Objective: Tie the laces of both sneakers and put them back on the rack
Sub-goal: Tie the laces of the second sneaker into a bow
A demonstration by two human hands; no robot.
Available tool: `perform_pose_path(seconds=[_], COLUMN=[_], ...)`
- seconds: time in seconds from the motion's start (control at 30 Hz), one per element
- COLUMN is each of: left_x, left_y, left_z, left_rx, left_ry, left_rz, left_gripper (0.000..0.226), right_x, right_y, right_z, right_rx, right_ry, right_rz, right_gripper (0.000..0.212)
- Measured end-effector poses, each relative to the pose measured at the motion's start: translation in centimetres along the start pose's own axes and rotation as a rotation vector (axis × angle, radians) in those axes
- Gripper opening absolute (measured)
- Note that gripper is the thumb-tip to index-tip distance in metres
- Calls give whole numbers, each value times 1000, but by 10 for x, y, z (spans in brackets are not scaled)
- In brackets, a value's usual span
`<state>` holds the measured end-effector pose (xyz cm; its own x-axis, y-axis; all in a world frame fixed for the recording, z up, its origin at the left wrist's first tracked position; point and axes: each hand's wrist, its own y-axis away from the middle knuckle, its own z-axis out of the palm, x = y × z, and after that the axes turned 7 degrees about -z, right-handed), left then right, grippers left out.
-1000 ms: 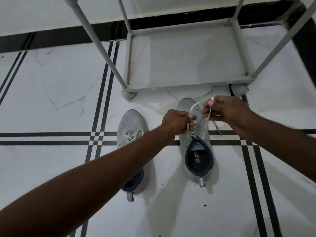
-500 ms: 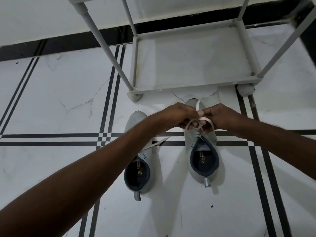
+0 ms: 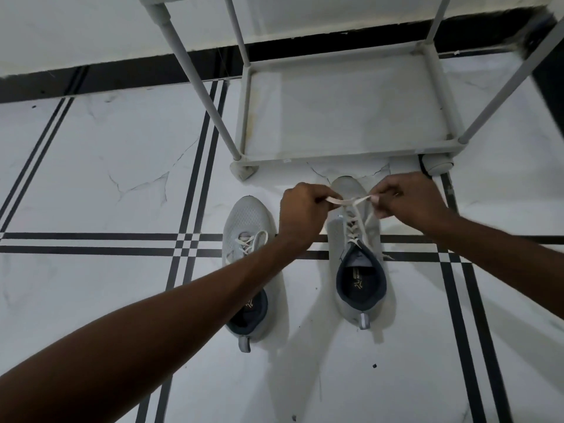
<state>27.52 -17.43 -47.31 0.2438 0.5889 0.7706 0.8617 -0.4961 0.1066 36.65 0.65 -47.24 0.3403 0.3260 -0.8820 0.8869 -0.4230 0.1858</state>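
Two light grey sneakers with dark blue linings stand side by side on the floor, toes toward the rack. The left sneaker (image 3: 244, 221) has loose white laces and my left forearm crosses over its heel. Above the right sneaker (image 3: 358, 288), my left hand (image 3: 300, 215) and my right hand (image 3: 406, 203) each pinch one end of its white lace (image 3: 351, 202), stretched taut between them over the toe end. The grey tube-frame shoe rack (image 3: 335, 160) stands just beyond the toes, and its bottom shelf holds nothing.
The floor is white marble tile with black double stripes crossing under the shoes. A black skirting band runs along the wall behind the rack. The rack's slanted posts (image 3: 195, 83) rise toward the camera at left and right.
My hands have drawn apart sideways, pulling the right sneaker's lace into a taut line; half a second ago they were close together over a lace loop.
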Motion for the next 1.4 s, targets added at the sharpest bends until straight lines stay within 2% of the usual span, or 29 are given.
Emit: perform_pose_path(seconds=[0.03,0.1,0.13,0.2,0.27,0.33,0.4,0.47,0.5,0.57,0.67,0.77,0.9,1.0,1.17,1.27,1.4], left_x=[-6,-24,-34,-53,-64,-64,-52,-33,-25,-16,-17,-17,-16,-29,-51,-49,-57], left_y=[3,8,10,15,16,15,14,15,16,17,16,13,3,3,16,8,2], left_z=[-4,-8,-10,-13,-13,-6,3,12,17,26,32,28,19,17,23,17,-23], left_rx=[-48,-141,-174,-247,-321,-359,-316,-242,-252,-314,-353,-402,-567,-561,-563,-634,-825], left_ry=[69,177,210,268,293,171,-121,-292,-300,-264,-223,-139,-296,-496,-599,-522,-275], left_rz=[-107,-377,-535,-842,-930,-784,-486,-205,-142,-162,-244,-307,-130,87,196,116,-143], left_gripper=[18,10,5,11,16,35,49,42,33,21,17,8,12,9,15,8,3], right_x=[1,6,12,33,49,54,47,40,38,34,36,42,40,49,71,70,61], right_y=[1,5,8,15,22,31,38,42,44,44,38,34,34,31,29,25,22], right_z=[-4,-16,-24,-38,-40,-27,-10,7,14,25,30,27,26,20,20,17,-15], right_rx=[65,81,65,1,-109,-202,-201,-138,-120,-112,-110,-114,-119,-203,-290,-295,-402], right_ry=[148,427,560,776,884,863,772,649,591,506,394,367,429,544,667,655,615], right_rz=[-109,-219,-220,-156,-76,-51,-93,-184,-214,-214,-104,-84,-184,-280,-285,-271,-155], right_gripper=[1,7,12,19,15,20,30,26,23,18,11,9,11,19,36,28,19])
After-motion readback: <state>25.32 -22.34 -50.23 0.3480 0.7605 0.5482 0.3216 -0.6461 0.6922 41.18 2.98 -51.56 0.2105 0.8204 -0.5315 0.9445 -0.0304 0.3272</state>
